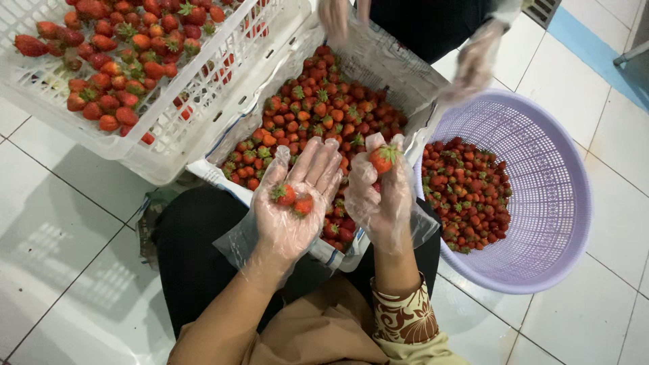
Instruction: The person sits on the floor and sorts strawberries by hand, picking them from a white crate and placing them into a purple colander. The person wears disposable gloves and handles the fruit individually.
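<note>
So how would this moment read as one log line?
left hand: open, two strawberries on palm | right hand: holds one strawberry | paper-lined box ahead | purple basket right

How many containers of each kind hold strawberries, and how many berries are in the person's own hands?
White slatted crate: 1
Paper-lined box: 1
Lilac round basket: 1
Strawberries on the left hand: 2
Strawberry in the right hand: 1
Total: 3 containers, 3 held berries

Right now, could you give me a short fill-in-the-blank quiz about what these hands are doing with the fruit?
The open left hand carries ____ strawberries on its palm.
The right hand pinches one strawberry between its ____.
The round basket beside the right hand is coloured ____.
Both hands wear clear plastic ____.

Missing words: two; fingertips; purple; gloves
</note>
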